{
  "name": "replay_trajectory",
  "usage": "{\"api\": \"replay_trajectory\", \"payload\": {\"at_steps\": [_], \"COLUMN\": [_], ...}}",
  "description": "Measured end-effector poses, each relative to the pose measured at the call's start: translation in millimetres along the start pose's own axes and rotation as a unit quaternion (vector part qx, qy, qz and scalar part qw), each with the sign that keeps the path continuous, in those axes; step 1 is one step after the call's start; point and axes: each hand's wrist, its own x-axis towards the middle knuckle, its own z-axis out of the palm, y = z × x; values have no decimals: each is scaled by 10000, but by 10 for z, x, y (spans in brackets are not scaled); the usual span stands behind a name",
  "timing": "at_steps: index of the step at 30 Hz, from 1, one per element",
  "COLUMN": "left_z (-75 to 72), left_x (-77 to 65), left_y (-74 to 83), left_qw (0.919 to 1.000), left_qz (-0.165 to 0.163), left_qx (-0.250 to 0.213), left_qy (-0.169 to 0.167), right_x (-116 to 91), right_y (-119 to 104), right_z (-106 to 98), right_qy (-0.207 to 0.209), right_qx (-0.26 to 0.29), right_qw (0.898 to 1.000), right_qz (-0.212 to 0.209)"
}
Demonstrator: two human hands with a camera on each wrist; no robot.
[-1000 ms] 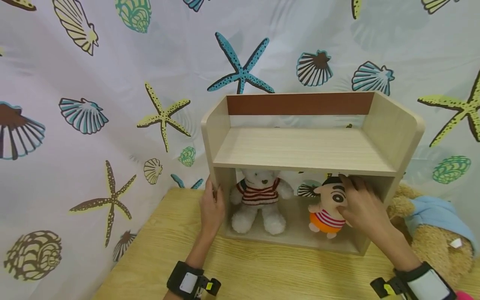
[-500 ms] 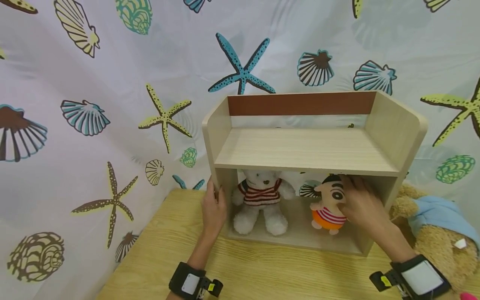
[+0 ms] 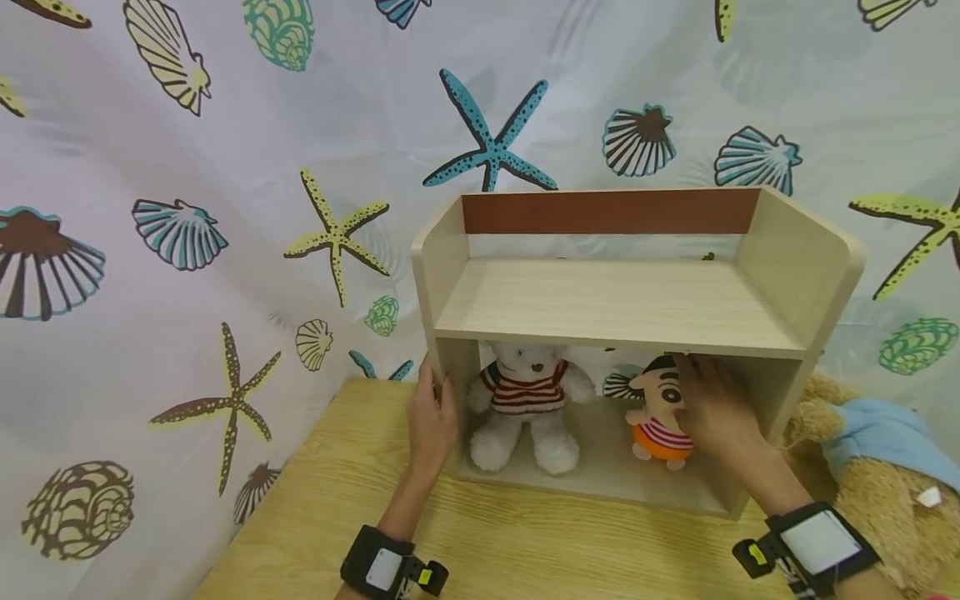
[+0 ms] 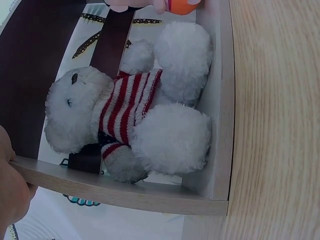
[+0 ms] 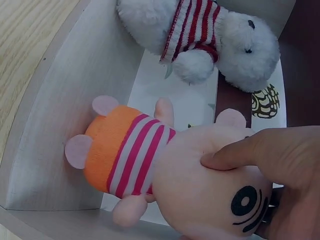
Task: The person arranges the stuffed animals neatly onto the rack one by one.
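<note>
My right hand (image 3: 716, 408) grips the head of a plush doll (image 5: 195, 175) with black hair, a pink-striped top and orange bottoms. In the right wrist view the thumb presses on its face, while the other fingers are largely hidden behind the head. The doll stands upright in the lower compartment of a pale wooden shelf (image 3: 615, 300), on its right side. With my left hand (image 3: 432, 417) I hold the shelf's left side panel by its front edge. A white teddy bear (image 4: 125, 110) in a red-and-white striped sweater sits in the left of that compartment.
Outside the shelf, at right, lies a brown teddy bear (image 3: 877, 500) with a light blue cloth on it. The shelf stands on a wooden table (image 3: 315, 508) against a shell-and-starfish patterned curtain (image 3: 247, 150). A brown board (image 3: 611, 212) spans the upper back.
The doll has shifted slightly deeper into the compartment, with my right hand still on its head. My right wrist has moved a little inward. My left hand keeps its hold on the panel.
</note>
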Motion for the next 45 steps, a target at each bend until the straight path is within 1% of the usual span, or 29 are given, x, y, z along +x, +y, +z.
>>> {"api": "replay_trajectory", "payload": {"at_steps": [3,6,10,18,22,27,32,37,42,45], "left_z": [1,3,5,3,2,-6,-4,-6,-17,-17], "left_x": [0,6,9,17,15,4,9,11,14,16], "left_y": [-1,5,11,-2,-22,-28,-20,-16,-22,-13], "left_qw": [10000,10000,10000,9999,9999,9999,9998,9999,9999,9999], "left_qz": [9,26,42,-20,6,120,180,111,38,59], "left_qx": [-10,-25,-70,-97,-85,-10,79,4,-73,-91], "left_qy": [-2,-3,-26,-78,-74,16,1,-62,-124,-119], "right_x": [10,30,76,178,207,226,240,262,295,301], "right_y": [7,9,5,4,9,23,55,82,79,73], "right_z": [28,59,97,145,182,231,284,331,350,338], "right_qy": [-64,-374,-857,-1326,-1473,-1543,-1454,-1563,-1480,-1545], "right_qx": [3,-17,-45,39,125,228,217,260,131,120], "right_qw": [10000,9991,9951,9875,9846,9834,9849,9824,9843,9825], "right_qz": [24,201,494,848,931,933,919,985,951,1033]}}
